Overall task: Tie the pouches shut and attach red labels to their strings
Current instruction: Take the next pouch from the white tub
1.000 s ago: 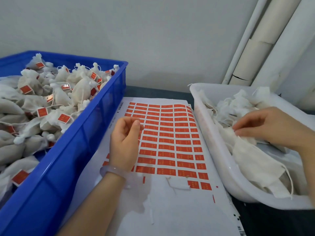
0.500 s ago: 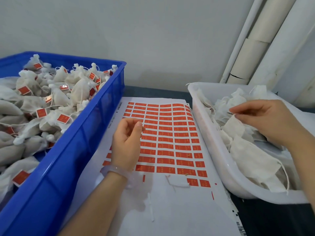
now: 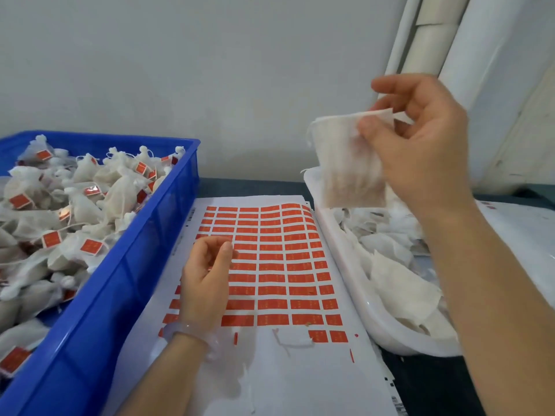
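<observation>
My right hand [image 3: 426, 145] pinches the top of a white mesh pouch [image 3: 345, 163] and holds it in the air above the white tub [image 3: 345, 265], which contains several untied pouches. My left hand [image 3: 207, 277] rests on the sheet of red labels [image 3: 282, 265] with its fingers loosely curled and nothing visible in them. On the left, the blue crate [image 3: 120, 280] is full of tied pouches carrying red labels [image 3: 90, 246].
The label sheet lies on a dark table between the crate and the tub. A white wall stands behind. White pipes [image 3: 435, 40] run up at the back right. A loose bit of white backing [image 3: 294, 340] lies on the sheet's bare lower part.
My right hand has come up out of the white tub with one pouch pinched in its fingers. My left hand has stayed on the label sheet.
</observation>
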`<state>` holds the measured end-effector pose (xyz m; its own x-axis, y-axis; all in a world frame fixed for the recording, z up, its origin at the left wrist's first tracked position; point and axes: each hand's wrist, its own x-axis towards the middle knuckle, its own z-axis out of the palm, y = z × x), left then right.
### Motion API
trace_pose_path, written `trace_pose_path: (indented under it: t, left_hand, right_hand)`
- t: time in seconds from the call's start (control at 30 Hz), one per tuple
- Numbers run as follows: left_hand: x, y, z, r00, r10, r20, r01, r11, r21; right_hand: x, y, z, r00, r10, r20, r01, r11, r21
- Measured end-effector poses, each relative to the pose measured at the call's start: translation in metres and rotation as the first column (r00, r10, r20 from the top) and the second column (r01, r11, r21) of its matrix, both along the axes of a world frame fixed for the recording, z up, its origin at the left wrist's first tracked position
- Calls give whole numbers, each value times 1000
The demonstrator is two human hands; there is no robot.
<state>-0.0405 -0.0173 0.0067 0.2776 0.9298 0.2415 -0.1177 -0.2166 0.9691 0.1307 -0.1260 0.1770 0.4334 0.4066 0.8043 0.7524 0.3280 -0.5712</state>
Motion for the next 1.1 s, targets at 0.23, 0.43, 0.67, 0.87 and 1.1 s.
trace_pose_path:
  t: [0.23,0.43,0.67,0.87,1.1]
  left_hand:
    - [-7,0,7,998,-38,58,42,997,-63]
    - [-4,0,7,992,-2,-128,16,993,113]
    - [-2,0,3,986,32,-163,-12,993,120]
    - [-5,0,8,996,47,-71,-44,998,41]
    - [-8,-9,20,995,-66,73,64,998,20]
  right_hand:
    - [-60,37,-74,959,134,-251,-189,960,-208]
    - [-69,46,-147,911,51,-409,-171,950,-263]
    - [-57,34,-164,864,22,-503,-170,953,-251]
    - [-59,35,-168,939,7,-344,-132,931,-341]
    - [-66,31,-160,980,85,-178,-149,910,-388]
